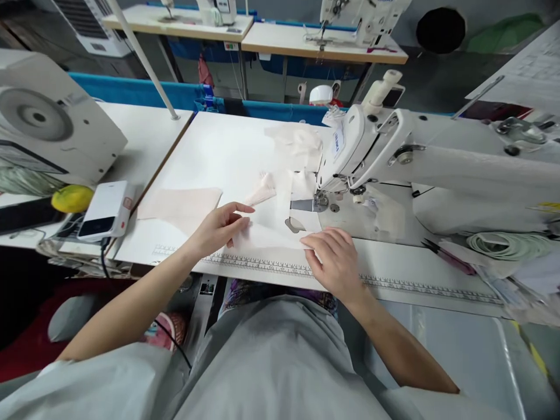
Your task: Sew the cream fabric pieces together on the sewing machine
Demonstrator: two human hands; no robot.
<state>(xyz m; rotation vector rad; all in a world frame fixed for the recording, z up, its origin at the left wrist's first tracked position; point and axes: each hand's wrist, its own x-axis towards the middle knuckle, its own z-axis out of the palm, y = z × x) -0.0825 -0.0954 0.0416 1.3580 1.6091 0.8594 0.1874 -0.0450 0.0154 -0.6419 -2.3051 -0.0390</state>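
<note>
Between my two hands a thin white fabric piece (pixel 271 238) is held out just above the table's front edge. My left hand (pixel 225 224) is closed on its left end, thumb and fingers pinched together. My right hand (pixel 335 256) pinches its right end with fingertips and thumb. Just behind the fabric stands the sewing machine head (pixel 350 151), its presser foot area (pixel 321 202) above the needle plate. A pale pink fabric piece (pixel 179 204) lies flat left of my left hand. A small pink scrap (pixel 265 188) rests behind the hands.
More pale fabric (pixel 297 143) lies behind the needle area. A printed ruler strip (pixel 271 267) runs along the front edge. Right are dark-tipped snips (pixel 450 256) and a coiled green cord (pixel 510 245). Left are a white power bank (pixel 107 210), a yellow object (pixel 72 199) and another machine (pixel 52 116).
</note>
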